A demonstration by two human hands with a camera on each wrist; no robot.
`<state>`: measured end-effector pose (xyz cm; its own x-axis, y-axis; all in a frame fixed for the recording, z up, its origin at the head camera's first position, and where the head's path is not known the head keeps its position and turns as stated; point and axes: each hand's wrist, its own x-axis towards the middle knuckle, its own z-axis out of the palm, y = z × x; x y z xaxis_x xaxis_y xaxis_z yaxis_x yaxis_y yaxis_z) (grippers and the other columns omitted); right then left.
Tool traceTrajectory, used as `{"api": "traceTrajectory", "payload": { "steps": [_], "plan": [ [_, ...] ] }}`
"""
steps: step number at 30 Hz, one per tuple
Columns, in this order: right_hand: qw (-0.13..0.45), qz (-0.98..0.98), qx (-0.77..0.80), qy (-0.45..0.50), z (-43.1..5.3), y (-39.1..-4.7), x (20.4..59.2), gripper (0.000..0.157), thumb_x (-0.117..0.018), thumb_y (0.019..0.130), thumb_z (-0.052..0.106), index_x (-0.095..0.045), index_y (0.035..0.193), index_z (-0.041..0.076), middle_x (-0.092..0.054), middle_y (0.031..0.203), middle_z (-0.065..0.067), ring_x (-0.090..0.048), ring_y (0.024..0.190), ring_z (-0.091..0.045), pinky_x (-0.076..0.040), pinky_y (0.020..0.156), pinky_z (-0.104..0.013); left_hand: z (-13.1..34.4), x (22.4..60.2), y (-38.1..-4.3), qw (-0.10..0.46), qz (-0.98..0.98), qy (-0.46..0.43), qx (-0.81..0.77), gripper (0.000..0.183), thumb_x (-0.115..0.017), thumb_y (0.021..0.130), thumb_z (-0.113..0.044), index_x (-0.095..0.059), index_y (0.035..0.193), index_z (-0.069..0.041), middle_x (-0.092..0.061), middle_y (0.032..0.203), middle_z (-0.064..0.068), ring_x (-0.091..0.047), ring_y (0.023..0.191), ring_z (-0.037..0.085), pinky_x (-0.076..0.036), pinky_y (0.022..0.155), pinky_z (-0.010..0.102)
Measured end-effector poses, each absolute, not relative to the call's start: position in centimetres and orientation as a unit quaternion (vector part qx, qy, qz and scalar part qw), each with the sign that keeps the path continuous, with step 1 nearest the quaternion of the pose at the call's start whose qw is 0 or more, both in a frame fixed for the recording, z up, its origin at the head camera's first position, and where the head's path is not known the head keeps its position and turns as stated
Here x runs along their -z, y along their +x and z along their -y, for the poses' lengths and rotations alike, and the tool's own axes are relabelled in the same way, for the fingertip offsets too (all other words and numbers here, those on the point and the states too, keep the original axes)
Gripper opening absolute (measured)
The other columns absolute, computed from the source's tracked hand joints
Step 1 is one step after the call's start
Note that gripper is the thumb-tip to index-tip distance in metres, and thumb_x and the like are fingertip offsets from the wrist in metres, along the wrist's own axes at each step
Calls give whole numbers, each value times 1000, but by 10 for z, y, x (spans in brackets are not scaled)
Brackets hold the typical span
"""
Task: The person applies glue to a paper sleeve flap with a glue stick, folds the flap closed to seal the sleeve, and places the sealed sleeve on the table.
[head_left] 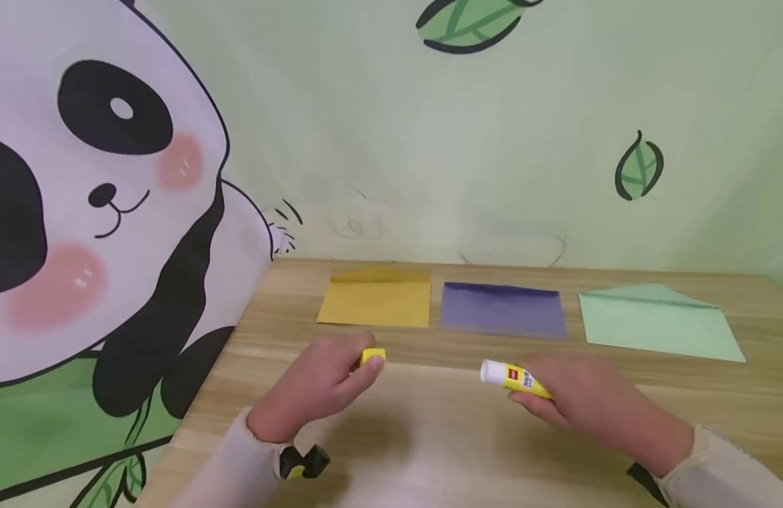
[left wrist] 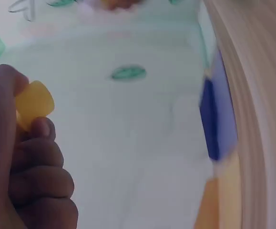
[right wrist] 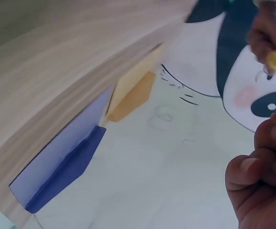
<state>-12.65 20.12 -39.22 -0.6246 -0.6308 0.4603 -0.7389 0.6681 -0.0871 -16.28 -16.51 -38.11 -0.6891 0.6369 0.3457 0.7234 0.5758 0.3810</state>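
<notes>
Between thumb and forefinger, my left hand [head_left: 324, 381] pinches a small yellow cap [head_left: 373, 355]. The same cap [left wrist: 35, 104] shows close up in the left wrist view, its other fingers curled below it. My right hand [head_left: 588, 395] grips a yellow glue stick [head_left: 525, 381] with a red label patch, its white uncapped end pointing left toward the cap. A gap separates the two hands, both held above the table. In the right wrist view the glue stick is mostly cut off at the right edge, beside the curled fingers [right wrist: 271, 133].
Along the back of the wooden table [head_left: 429, 437] lie three envelopes with raised flaps: a yellow envelope [head_left: 375, 303], a purple envelope [head_left: 502, 314] and a mint green envelope [head_left: 661, 324]. Behind them hangs a pale green backdrop [head_left: 366, 127] with a printed panda and leaves.
</notes>
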Motion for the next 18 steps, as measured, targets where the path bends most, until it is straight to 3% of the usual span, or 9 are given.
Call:
{"api": "traceTrajectory", "payload": {
  "steps": [6,10,18],
  "plan": [
    [228,881,-166,379,-203,-128,389,31,-55,100,49,-58,88,21,-45,72,20,-39,64,4,-38,53,-18,193,389,-181,62,941,-277,181,18,-60,98,-37,-53,88,-24,-36,62,-11,-32,52,3,-28,47,22],
    [244,876,-170,381,-206,-129,386,34,-52,102,50,-60,90,19,-47,74,18,-40,66,3,-40,54,-20,214,398,-194,34,964,-208,163,21,-63,95,-38,-56,99,-18,-44,64,-7,-39,52,8,-34,47,26],
    [238,882,-161,373,-211,-127,398,36,-51,101,53,-55,84,22,-42,71,20,-37,64,5,-35,52,-17,241,423,-205,0,989,-126,77,31,-66,92,-43,-58,87,-14,-50,62,-3,-45,52,15,-36,46,31]
  ]
}}
